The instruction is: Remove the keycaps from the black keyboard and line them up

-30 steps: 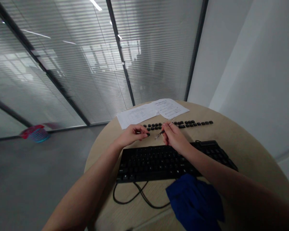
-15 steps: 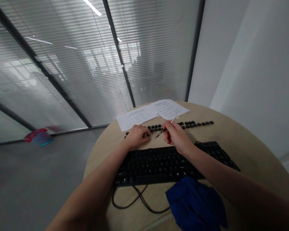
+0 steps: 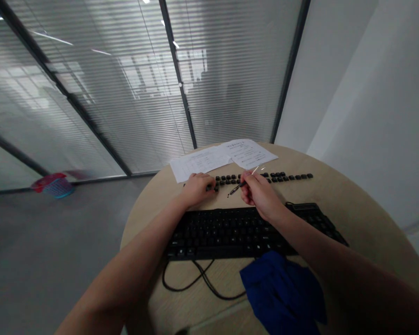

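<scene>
My left hand (image 3: 197,190) rests at the left part of two rows of small black keycaps (image 3: 282,177). Its fingers are curled in, with a dark keycap (image 3: 208,187) showing between thumb and fingertips. In my right hand (image 3: 260,191) is a slim pen-like tool (image 3: 235,189), gripped in a pinch. The tool has a dark shaft and a thin, bright upper end; its lower tip points down and left, just in front of the keycaps. A black keyboard (image 3: 223,232) lies below both hands, partly covered by my right forearm.
Two printed paper sheets (image 3: 200,163) overlap at the round wooden table's (image 3: 366,232) far edge. A blue cloth (image 3: 282,293) lies near me, beside a looped black cable (image 3: 209,281). A red and blue basket (image 3: 57,186) stands on the floor at left, before the glass partition (image 3: 230,93).
The whole view has shifted slightly. Both hands stay at nearly the same places over the table, the right still holding the slim tool and the left still at the keycaps.
</scene>
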`<state>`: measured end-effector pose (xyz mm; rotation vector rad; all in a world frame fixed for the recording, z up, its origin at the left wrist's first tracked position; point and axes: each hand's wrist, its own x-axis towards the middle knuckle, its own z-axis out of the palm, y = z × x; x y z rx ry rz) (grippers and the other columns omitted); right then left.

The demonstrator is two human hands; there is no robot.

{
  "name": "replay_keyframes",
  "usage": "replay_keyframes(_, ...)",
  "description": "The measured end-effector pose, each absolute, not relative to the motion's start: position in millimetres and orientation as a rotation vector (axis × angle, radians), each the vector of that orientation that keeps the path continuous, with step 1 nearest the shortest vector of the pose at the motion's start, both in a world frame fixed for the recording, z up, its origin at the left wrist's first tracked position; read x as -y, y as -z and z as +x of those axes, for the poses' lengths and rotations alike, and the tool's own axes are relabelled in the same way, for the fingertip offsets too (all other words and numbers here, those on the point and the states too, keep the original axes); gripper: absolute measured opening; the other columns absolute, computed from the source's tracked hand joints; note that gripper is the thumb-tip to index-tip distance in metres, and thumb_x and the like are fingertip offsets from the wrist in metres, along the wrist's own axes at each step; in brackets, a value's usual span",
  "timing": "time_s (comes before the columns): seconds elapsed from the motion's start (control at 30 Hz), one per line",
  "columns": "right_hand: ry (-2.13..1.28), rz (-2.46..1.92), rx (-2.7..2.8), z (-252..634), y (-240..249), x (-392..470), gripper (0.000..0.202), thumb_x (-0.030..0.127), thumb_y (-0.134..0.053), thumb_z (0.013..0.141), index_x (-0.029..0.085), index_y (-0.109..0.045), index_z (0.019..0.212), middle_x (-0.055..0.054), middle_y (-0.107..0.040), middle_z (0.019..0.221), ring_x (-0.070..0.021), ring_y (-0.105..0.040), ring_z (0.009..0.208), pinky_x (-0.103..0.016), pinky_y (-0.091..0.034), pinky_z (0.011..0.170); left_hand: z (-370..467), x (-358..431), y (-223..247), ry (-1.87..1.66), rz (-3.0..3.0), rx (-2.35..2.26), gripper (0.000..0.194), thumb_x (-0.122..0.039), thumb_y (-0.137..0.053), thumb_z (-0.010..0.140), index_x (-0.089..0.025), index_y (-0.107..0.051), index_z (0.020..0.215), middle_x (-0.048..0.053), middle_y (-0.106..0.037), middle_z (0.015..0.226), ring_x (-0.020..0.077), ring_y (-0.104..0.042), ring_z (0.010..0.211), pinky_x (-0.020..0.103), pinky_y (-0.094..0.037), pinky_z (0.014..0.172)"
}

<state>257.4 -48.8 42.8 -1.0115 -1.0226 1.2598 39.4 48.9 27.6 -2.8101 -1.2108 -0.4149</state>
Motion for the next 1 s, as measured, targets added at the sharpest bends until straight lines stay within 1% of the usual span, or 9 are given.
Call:
replay_keyframes(0.07,-1.257,-1.001,1.042,259,-40,48,0.028,0.048,-0.054,0.093,0.023,-0.048,0.081,0.009,-0.042,0.051,-0.0068,-0.039,0.038,-0.021,-0.023,0.038,35,-43,-34,0.539,-2.818,1.248,0.007,-0.020,-0.063,0.082,-0.020,-0.068,0.087,0.005,-0.071,0.093,0.0225,-0.062,0.090,0.034,-0.043,0.084)
replay_keyframes(0.17,-1.252,-0.991,1.116,258,-31,50,0.034,0.055,-0.056,0.090,0.023,-0.047,0.081,0.009,-0.042,0.051,-0.0074,-0.040,0.038,-0.021,-0.023,0.037,32,-31,-41,0.668,-2.862,1.326,0.006,-0.019,-0.060,0.084,-0.019,-0.066,0.085,0.004,-0.070,0.087,0.0184,-0.062,0.081,0.029,-0.044,0.075)
replay_keyframes(0.27,-1.283,-1.013,1.283,255,-19,57,0.041,0.062,-0.059,0.086,0.023,-0.048,0.080,0.009,-0.045,0.051,-0.0081,-0.042,0.038,-0.021,-0.024,0.038,37,-18,-39,0.542,-2.995,1.302,0.006,-0.023,-0.062,0.085,-0.019,-0.067,0.087,0.002,-0.070,0.082,0.0162,-0.061,0.073,0.027,-0.042,0.068)
replay_keyframes(0.37,-1.315,-1.043,1.467,250,-8,67,0.042,0.063,-0.057,0.087,0.023,-0.049,0.082,0.009,-0.047,0.050,-0.0086,-0.043,0.039,-0.021,-0.028,0.040,46,-11,-31,0.364,-3.143,1.199,0.012,-0.028,-0.063,0.088,-0.018,-0.070,0.090,0.003,-0.072,0.083,0.0162,-0.062,0.072,0.027,-0.042,0.067)
replay_keyframes(0.53,-1.230,-1.057,1.628,250,6,74,0.034,0.055,-0.051,0.095,0.022,-0.050,0.085,0.008,-0.048,0.052,-0.0102,-0.046,0.042,-0.023,-0.035,0.046,54,-9,-21,0.267,-3.275,1.049,0.026,-0.035,-0.055,0.095,-0.018,-0.073,0.085,0.005,-0.073,0.080,0.0166,-0.063,0.071,0.027,-0.042,0.067)
replay_keyframes(0.67,-1.133,-1.067,1.812,252,6,76,0.026,0.045,-0.047,0.100,0.023,-0.052,0.086,0.006,-0.051,0.054,-0.0125,-0.049,0.046,-0.025,-0.039,0.050,54,-10,-17,0.257,-3.289,1.024,0.028,-0.035,-0.055,0.094,-0.018,-0.071,0.079,0.004,-0.071,0.075,0.0160,-0.062,0.068,0.026,-0.041,0.064)
replay_keyframes(0.83,-0.905,-1.032,2.094,251,-7,82,0.019,0.032,-0.049,0.098,0.023,-0.052,0.082,0.005,-0.052,0.054,-0.0136,-0.050,0.048,-0.027,-0.037,0.054,55,-11,-14,0.264,-3.256,1.079,0.031,-0.037,-0.055,0.094,-0.018,-0.068,0.073,0.003,-0.067,0.067,0.0150,-0.058,0.062,0.026,-0.036,0.059)
replay_keyframes(1.0,-0.839,-1.019,2.181,250,-11,81,0.017,0.030,-0.048,0.098,0.022,-0.051,0.083,0.005,-0.051,0.055,-0.0141,-0.050,0.051,-0.027,-0.034,0.056,55,-11,-14,0.264,-3.281,1.087,0.030,-0.035,-0.055,0.092,-0.018,-0.068,0.072,0.002,-0.066,0.066,0.0147,-0.057,0.061,0.025,-0.034,0.057)
